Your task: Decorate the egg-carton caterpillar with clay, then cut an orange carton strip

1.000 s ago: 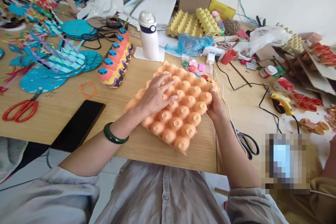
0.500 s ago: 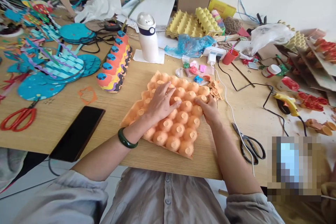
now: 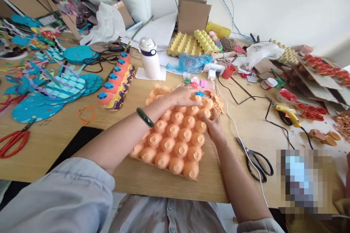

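Note:
An orange egg tray (image 3: 175, 142) lies bumps-up on the wooden table (image 3: 142, 185) in front of me. My left hand (image 3: 182, 96) reaches across its far edge, fingers spread flat on the bumps near some small coloured bits (image 3: 198, 83). My right hand (image 3: 212, 125) grips the tray's right edge with curled fingers. A green bangle (image 3: 145, 117) sits on my left wrist.
Black scissors (image 3: 255, 160) lie right of the tray, beside a white cable. A yellow glue gun (image 3: 286, 113) is further right. A white bottle (image 3: 149, 58), a striped egg-carton caterpillar (image 3: 116, 82), yellow egg trays (image 3: 191, 43), red scissors (image 3: 13, 142) and blue paper crafts (image 3: 54, 83) crowd the table.
My left hand has slid from the tray's middle to its far edge, arm stretched further forward. The right hand stays on the tray's right side. The camera has tilted up.

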`<state>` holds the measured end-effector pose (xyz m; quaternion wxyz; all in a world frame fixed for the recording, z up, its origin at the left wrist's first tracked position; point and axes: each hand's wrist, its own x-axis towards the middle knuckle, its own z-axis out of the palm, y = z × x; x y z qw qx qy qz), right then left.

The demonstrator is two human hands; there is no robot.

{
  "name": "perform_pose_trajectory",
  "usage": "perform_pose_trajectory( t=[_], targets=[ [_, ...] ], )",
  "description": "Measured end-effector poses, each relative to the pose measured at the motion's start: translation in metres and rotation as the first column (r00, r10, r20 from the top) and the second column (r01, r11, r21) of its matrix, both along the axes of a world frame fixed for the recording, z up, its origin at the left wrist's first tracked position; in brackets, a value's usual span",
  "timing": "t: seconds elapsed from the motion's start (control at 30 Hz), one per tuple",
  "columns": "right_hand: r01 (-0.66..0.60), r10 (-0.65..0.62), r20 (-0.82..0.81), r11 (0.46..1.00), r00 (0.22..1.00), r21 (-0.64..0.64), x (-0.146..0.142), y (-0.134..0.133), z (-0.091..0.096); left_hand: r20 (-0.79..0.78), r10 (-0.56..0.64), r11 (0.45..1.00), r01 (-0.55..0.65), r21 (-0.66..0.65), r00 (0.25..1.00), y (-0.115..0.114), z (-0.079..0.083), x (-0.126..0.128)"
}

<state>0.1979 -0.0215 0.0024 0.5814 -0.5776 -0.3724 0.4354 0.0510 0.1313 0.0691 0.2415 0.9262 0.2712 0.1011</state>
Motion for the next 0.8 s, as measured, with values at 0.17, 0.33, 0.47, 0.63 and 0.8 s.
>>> perform_pose_trajectory(
  t=[0.17,0.33,0.47,0.63,0.8],
  targets=[
    [-0.100,0.099,-0.038,0.994,0.994,-0.043,0.006,-0.004,0.001,-0.184,-0.050,0.985,0.017,-0.174,0.982,0.010,0.003,0.020],
    [0.050,-0.050,0.004,0.998,0.999,-0.037,0.016,0.007,0.005,-0.207,-0.044,0.989,0.014,-0.146,0.977,0.004,0.000,0.025],
    [0.120,-0.117,0.029,0.987,0.993,-0.107,0.021,0.019,0.008,-0.223,-0.039,0.991,0.009,-0.135,0.974,-0.006,-0.002,0.029],
    [0.146,-0.137,0.078,0.981,0.987,-0.127,0.021,0.018,0.013,-0.250,-0.003,0.994,-0.025,-0.105,0.968,-0.016,0.003,0.031],
    [0.236,-0.220,0.152,0.967,0.964,-0.095,0.018,0.013,0.015,-0.261,-0.021,0.997,0.000,-0.080,0.965,-0.021,0.006,0.029]
  ],
)
